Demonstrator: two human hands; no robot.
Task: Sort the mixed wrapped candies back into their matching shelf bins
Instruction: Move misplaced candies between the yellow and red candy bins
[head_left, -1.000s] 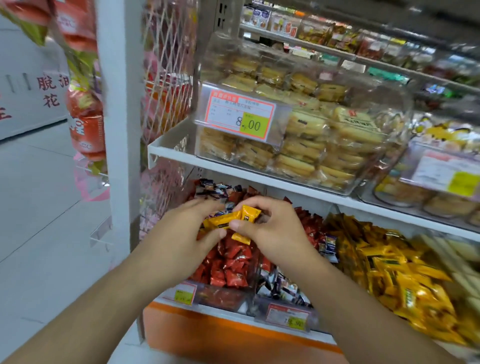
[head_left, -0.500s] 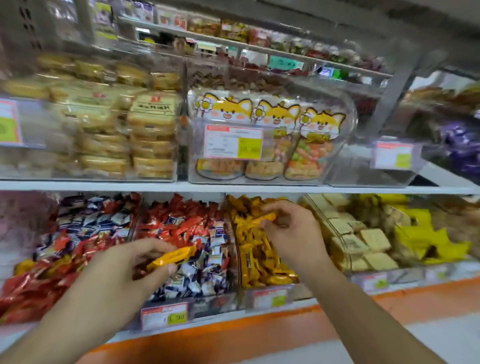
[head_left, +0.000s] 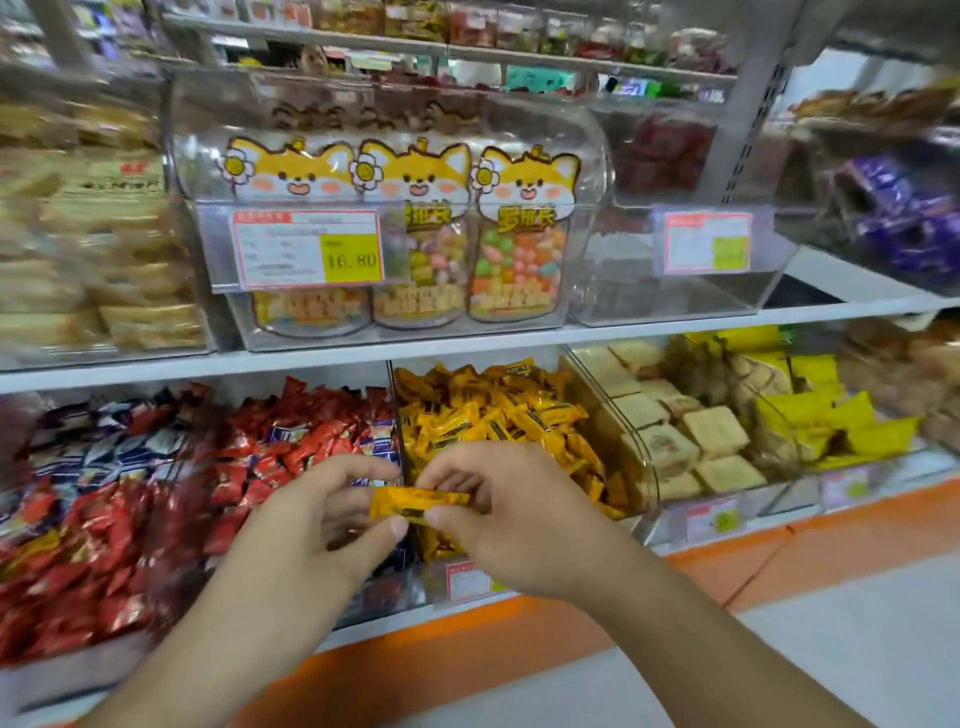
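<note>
Both hands meet in front of the lower shelf, sharing one yellow wrapped candy (head_left: 418, 503). The left hand (head_left: 317, 525) pinches its left end between thumb and forefinger; the right hand (head_left: 511, 514) pinches the right end, thumb below and fingers curled over the top. The candy lies roughly level between them, just in front of the clear divider with the bin of yellow candies (head_left: 498, 415) directly beyond the right hand and the bin of red and blue-white candies (head_left: 301, 441) beyond the left.

The main risk, as I judge it, is the handover: with each hand holding only a thin twisted end of slick wrapper, a release by one before the other has a firm grip would let the candy drop, and it hangs over the front lip of the shelf, so it could fall to the floor below the wrists or slide into the red bin on the left side of the divider. A second risk is misplacing it, since the divider sits almost exactly behind the candy. The print on the wrapper is too blurred to read, so the match with the yellow bin probably holds by colour alone
</note>
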